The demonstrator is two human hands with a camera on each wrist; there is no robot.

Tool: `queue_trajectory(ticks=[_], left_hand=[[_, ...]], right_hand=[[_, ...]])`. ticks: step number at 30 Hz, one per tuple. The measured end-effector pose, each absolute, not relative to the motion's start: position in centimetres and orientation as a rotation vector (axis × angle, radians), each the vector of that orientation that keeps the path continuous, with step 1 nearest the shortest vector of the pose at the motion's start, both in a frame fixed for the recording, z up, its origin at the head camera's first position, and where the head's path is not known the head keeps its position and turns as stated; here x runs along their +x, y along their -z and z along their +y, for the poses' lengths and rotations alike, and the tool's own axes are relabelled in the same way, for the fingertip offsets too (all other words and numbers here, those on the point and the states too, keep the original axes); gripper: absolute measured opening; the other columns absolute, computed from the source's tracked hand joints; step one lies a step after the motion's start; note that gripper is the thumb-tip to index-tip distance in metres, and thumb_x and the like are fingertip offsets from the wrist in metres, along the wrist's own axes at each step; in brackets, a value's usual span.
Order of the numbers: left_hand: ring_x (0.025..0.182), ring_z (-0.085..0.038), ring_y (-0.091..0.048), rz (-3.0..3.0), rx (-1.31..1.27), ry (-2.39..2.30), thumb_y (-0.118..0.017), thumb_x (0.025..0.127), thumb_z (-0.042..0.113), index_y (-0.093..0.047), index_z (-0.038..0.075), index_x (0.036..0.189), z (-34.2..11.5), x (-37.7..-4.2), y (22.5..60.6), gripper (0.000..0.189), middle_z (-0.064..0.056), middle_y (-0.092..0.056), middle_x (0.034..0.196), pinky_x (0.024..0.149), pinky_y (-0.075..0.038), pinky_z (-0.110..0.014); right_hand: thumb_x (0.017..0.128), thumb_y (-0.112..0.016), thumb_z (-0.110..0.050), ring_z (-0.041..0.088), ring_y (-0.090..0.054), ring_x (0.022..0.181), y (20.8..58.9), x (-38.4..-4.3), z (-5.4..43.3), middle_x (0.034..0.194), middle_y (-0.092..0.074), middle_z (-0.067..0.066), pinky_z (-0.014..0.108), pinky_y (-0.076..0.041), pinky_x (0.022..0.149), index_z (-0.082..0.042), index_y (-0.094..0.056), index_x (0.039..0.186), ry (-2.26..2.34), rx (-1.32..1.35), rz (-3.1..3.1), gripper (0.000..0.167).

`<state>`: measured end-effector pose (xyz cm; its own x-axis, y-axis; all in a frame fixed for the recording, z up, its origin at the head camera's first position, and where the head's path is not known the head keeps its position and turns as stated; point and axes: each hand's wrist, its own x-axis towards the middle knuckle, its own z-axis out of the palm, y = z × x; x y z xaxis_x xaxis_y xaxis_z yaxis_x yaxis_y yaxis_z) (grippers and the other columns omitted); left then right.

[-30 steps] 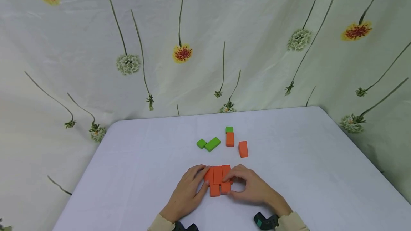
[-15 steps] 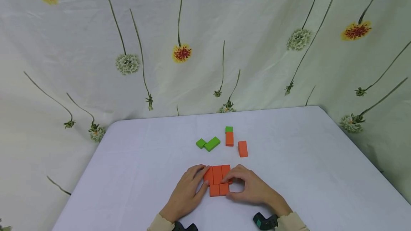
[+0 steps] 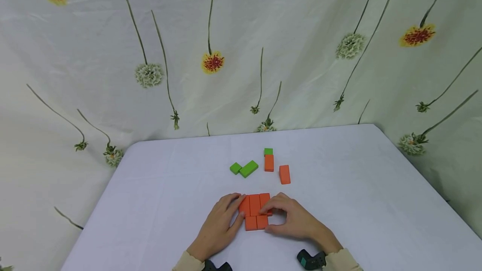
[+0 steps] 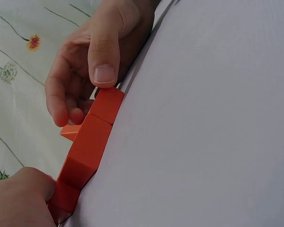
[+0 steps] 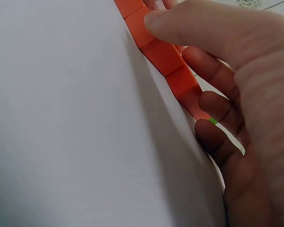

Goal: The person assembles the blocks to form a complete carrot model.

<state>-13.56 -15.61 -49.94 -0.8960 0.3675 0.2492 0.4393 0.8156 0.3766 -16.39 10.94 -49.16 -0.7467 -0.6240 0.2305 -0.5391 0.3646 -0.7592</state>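
Several orange blocks lie packed together on the table, with three longer orange blocks (image 3: 255, 205) side by side behind two shorter ones. My left hand (image 3: 220, 226) rests along the left side of this group, its index fingertip and thumb tip touching the leftmost block. From the right, my right hand (image 3: 291, 216) has its curled index finger over the group and its thumb at the side of the front right orange block (image 3: 262, 222). In the left wrist view the right thumb (image 4: 104, 71) presses against that block's end.
Behind the group lie a longer green block (image 3: 249, 169) and a small green block (image 3: 235, 168), corners close together. An orange block (image 3: 269, 163) stands before another green block (image 3: 268, 151), and a separate orange block (image 3: 285, 175) lies to the right. A flower-print cloth (image 3: 301, 45) hangs behind the table.
The front right orange block has slid left against its neighbour, closing the gap between them. My right hand has shifted slightly left with it, and my left hand has stayed in place.
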Motion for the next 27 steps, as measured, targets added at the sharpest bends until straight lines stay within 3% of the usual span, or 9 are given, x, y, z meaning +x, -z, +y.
queue_trajectory(ticks=[8,13,19,27], left_hand=[[0.139,-0.021,-0.049,-2.845,-0.624,0.659,-0.056,0.106,0.038,-0.053,0.017,0.152,-15.7,-13.5,50.0,0.051,-0.002,-0.053,0.148,0.116,-0.044,-0.046],[0.138,-0.021,-0.049,-2.835,-0.635,0.670,-0.056,0.106,0.038,-0.053,0.016,0.152,-15.7,-13.6,50.0,0.051,-0.002,-0.053,0.148,0.116,-0.045,-0.046],[0.138,-0.021,-0.049,-2.835,-0.635,0.660,-0.056,0.106,0.038,-0.053,0.016,0.151,-15.6,-13.6,50.1,0.051,-0.002,-0.053,0.147,0.115,-0.045,-0.045],[0.137,-0.021,-0.050,-2.858,-0.619,0.652,-0.056,0.106,0.038,-0.053,0.017,0.152,-15.5,-13.6,49.9,0.051,-0.002,-0.053,0.148,0.115,-0.045,-0.045]], right_hand=[[0.089,-0.082,-0.035,0.007,-0.057,0.095,49.4,-16.5,10.9,0.108,-0.068,-0.015,0.024,-0.053,0.082,-0.032,-0.073,0.118,1.386,-1.060,2.557,0.030],[0.093,-0.078,-0.027,0.008,-0.058,0.092,49.8,-16.8,10.9,0.110,-0.069,-0.012,0.023,-0.054,0.078,-0.026,-0.073,0.120,1.478,-0.981,2.680,0.027],[0.092,-0.075,-0.008,0.007,-0.060,0.096,49.6,-17.0,10.8,0.112,-0.069,-0.007,0.025,-0.057,0.082,-0.017,-0.072,0.126,1.486,-0.785,2.858,0.035],[0.093,-0.074,-0.008,0.013,-0.064,0.112,49.7,-17.8,10.5,0.126,-0.069,-0.003,0.034,-0.059,0.096,-0.020,-0.067,0.135,1.353,-0.653,2.955,0.044]])
